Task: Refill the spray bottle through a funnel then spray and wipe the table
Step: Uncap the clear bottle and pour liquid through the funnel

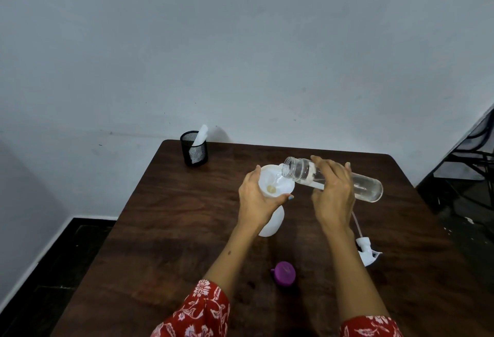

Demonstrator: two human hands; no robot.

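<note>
Head cam is the only angle, so it all comes from that one view. The person's left hand (256, 197) is wrapped around the top of the white spray bottle (270, 219), with the thumb hooked along the near edge of the white funnel (275, 183) sitting in its neck — pretty clearly to keep the bottle upright and stop the funnel from wobbling while liquid goes in. The right hand (334, 189) has its fingers curled over the middle of a clear refill bottle (334, 179), tipped almost flat with its open mouth over the funnel's bowl, and a thin stream of clear liquid runs into it. Holding it that low and shallow looks like a way to keep the pour slow so the funnel doesn't overflow.

The spray bottle stands near the middle of the wooden table (173, 216), well back from the edges. The trigger sprayer head (366, 250) lies just right of the right forearm, dip tube pointing away, and the purple cap (284, 275) sits between the arms — both parked close, probably so they can go back on right after. A black mesh cup (194, 151) with something white in it, maybe the wipe, waits at the far left corner.

So it's mid-refill; spraying and wiping aren't done yet.
</note>
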